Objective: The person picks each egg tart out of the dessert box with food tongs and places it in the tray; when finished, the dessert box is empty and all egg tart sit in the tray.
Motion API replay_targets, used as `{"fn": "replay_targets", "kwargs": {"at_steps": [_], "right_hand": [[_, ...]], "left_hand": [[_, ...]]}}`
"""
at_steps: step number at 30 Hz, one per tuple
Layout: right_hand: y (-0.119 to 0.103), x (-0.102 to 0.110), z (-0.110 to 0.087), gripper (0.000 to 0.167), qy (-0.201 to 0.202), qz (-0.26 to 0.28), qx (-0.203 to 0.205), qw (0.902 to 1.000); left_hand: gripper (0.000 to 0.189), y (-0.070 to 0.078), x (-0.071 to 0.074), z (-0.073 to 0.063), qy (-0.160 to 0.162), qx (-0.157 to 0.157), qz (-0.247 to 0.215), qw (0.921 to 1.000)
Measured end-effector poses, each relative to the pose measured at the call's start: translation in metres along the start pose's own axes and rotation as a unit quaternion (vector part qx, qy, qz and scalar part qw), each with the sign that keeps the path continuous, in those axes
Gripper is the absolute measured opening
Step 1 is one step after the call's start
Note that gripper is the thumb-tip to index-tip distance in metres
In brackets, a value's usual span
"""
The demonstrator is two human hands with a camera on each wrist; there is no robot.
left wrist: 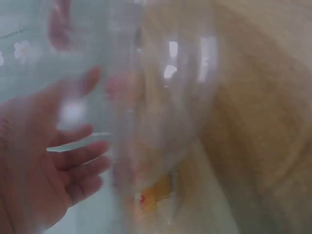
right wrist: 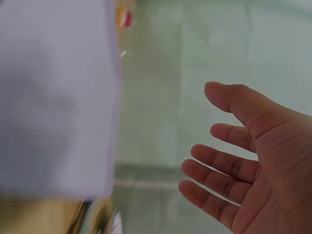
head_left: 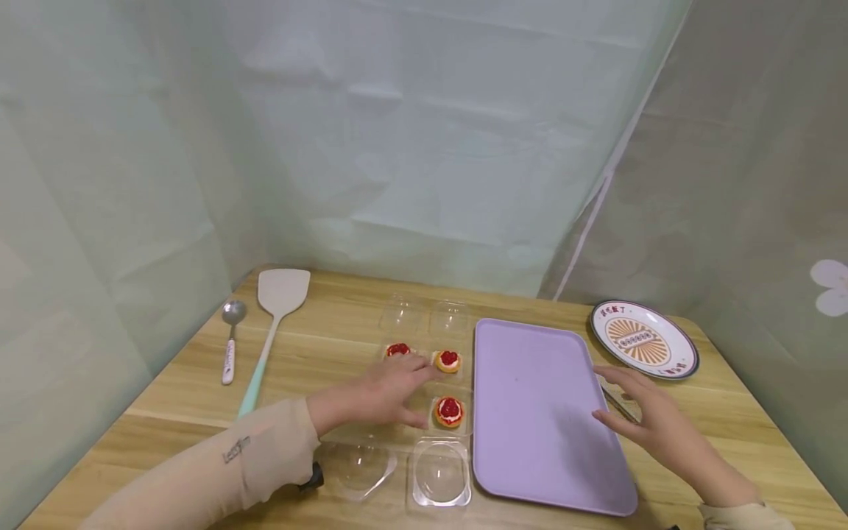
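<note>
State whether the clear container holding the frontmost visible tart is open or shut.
Open: the tart sits uncovered in the clear container, whose lid lies spread on the near side.

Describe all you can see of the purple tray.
The purple tray is a plain rectangle with rounded corners and a low rim, apparently plastic. It lies flat on the wooden table, lengthwise from front to back, partly shadowed. Clear packaging sits along its left edge; the open right hand is near its right.

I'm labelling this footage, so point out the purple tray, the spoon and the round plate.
Purple tray (head_left: 533, 405), head view: bare middle.
Spoon (head_left: 230, 349), head view: upper handle.
Round plate (head_left: 641, 341), head view: patterned centre.
</note>
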State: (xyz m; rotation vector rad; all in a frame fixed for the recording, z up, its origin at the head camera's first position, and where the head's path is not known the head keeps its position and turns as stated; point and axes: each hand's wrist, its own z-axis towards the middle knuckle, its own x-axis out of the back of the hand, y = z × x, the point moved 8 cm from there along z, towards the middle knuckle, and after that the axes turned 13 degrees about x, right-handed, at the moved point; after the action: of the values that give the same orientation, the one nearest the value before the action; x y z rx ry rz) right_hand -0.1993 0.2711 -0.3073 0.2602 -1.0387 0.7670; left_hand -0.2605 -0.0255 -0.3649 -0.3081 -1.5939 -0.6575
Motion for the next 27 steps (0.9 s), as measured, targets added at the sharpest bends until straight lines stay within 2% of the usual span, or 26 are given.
{"fn": "replay_targets", "kwargs": {"at_steps": [7, 13, 19, 27], "right_hand": [[0.034, 0.007, -0.045, 0.053, -0.012, -0.01, -0.086, 0.9961], [0.053, 0.008, -0.07, 0.049, 0.01, -0.031, -0.092, 0.9952], [0.077, 0.001, -0.094, 0.05, -0.035, -0.048, -0.158, 0.9857], [0.095, -0.005, -0.113, 0.054, -0.082, -0.057, -0.192, 0.9762]], "left_hand": [[0.078, -0.002, -0.006, 0.001, -0.001, -0.005, -0.01, 0.9999], [0.078, -0.003, -0.009, 0.002, -0.011, -0.001, 0.0, 0.9999], [0.079, -0.003, -0.012, 0.003, -0.021, 0.007, -0.01, 0.9997], [0.078, -0.007, -0.017, 0.006, -0.028, 0.013, -0.035, 0.9989]]}}
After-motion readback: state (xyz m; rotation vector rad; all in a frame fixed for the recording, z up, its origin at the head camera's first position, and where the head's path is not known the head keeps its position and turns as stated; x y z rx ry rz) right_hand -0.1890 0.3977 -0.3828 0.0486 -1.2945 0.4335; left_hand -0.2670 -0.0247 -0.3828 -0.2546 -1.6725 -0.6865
